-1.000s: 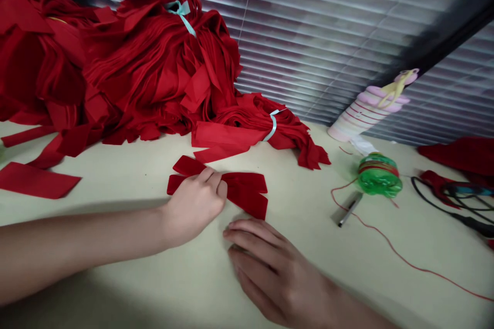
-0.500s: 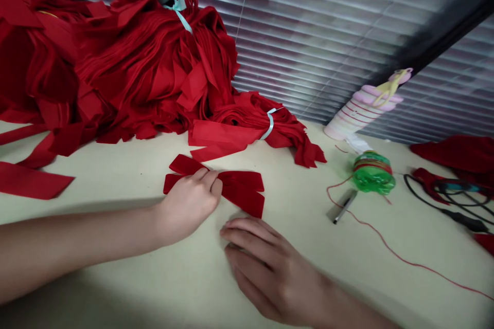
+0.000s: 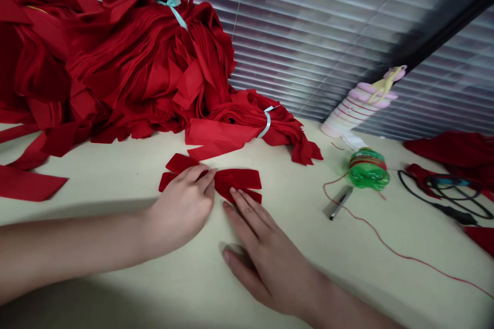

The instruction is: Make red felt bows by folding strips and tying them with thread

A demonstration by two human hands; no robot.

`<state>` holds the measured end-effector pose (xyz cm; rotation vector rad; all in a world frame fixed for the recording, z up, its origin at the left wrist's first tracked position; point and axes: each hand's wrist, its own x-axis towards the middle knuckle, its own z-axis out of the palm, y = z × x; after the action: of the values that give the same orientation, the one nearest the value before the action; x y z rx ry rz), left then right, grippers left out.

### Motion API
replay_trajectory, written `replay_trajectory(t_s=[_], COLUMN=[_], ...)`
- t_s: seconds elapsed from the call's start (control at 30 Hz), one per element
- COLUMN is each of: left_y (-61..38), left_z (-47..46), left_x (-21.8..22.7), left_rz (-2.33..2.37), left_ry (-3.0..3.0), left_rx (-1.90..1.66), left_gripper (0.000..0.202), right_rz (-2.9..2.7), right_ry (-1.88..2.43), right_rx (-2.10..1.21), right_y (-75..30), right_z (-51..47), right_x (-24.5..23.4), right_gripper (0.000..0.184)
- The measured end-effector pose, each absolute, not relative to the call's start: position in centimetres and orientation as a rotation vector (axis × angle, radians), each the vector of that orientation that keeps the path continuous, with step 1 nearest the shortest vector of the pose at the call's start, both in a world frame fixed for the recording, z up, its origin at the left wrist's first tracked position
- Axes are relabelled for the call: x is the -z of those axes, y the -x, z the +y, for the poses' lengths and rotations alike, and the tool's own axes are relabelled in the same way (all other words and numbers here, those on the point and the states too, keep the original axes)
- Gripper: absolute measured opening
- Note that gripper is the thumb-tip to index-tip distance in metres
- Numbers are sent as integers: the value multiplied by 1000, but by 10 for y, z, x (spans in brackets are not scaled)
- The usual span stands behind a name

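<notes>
A red fabric bow (image 3: 241, 179) lies on the pale table, its loops and tails spread to both sides. My left hand (image 3: 187, 198) is closed on its middle, and the fingers hide the pinched part. From the lower right my right hand (image 3: 266, 249) reaches in with fingers stretched out. Its fingertips rest on the bow's lower right tail, and the thumb stands apart over the table.
Large bundles of red fabric strips (image 3: 146, 61) fill the back left, with a smaller tied bundle (image 3: 250, 118) beside them. To the right are a pen (image 3: 341, 203), a green plastic spool (image 3: 368, 172) with red cord, a pink-white cylinder (image 3: 351, 110) and a black cable (image 3: 443, 205).
My right hand has moved up and straightened its fingers onto the bow's lower right tail. My left hand keeps its hold on the middle. The view has shifted slightly.
</notes>
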<state>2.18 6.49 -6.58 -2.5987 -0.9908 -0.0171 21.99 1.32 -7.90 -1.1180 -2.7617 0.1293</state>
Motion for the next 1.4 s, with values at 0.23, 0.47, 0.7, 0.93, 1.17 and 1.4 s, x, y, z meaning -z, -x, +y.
replay_trajectory(t_s=[0.23,0.47,0.7,0.93,1.17,1.4], left_y=[-21,-23,-22,-11,-16,-23], left_z=[61,59,47,83,88,85], left_x=[62,64,70,56,53,50], left_rz=[-978,-1026,-1032,-1309,-1499,-1493], left_ry=[2587,2619,2677,2877,2836,2736], left_rx=[-89,-75,105,385,469,367], left_gripper=[48,38,42,29,16,12], right_rz=[-2761,-2747,-2706,-2664,-2677,-2619], right_ry=[1129,1128,1105,1089,1075,1051], right_rx=[-113,-132,-140,-158,-155,-131], right_y=[-219,-220,-221,-220,-222,-220], right_z=[13,13,13,14,14,14], right_x=[77,78,78,79,80,79], right_gripper=[56,56,54,52,51,47])
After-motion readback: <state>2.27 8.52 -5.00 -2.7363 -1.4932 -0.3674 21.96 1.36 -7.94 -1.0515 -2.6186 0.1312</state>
